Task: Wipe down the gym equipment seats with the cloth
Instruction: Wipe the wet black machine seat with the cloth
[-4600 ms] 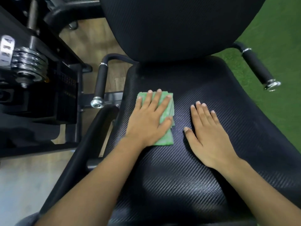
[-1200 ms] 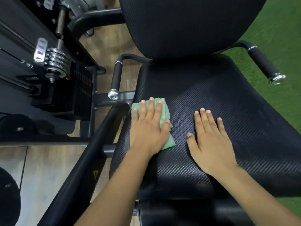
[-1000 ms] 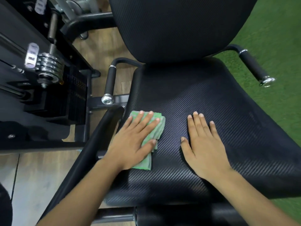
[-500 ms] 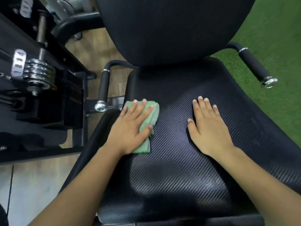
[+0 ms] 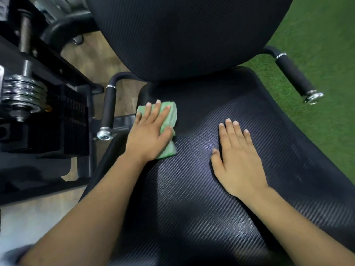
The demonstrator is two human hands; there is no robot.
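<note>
A black textured seat pad point(image 5: 192, 198) fills the middle of the view, with its black backrest point(image 5: 182, 31) rising behind. A folded green cloth point(image 5: 170, 116) lies on the seat's far left part. My left hand point(image 5: 149, 135) presses flat on the cloth, fingers spread and pointing towards the backrest. My right hand point(image 5: 236, 158) rests flat on the seat's centre right, palm down, holding nothing.
A black foam handle with a chrome end point(image 5: 107, 114) stands just left of the seat. A second handle point(image 5: 294, 75) sticks out at the right. A weight stack with chrome plates point(image 5: 21, 93) is at far left. Green turf point(image 5: 317, 45) lies to the right, wooden floor point(image 5: 92, 52) behind left.
My left hand has slid the cloth farther up the seat's left side towards the backrest. My right hand has stayed flat in about the same place.
</note>
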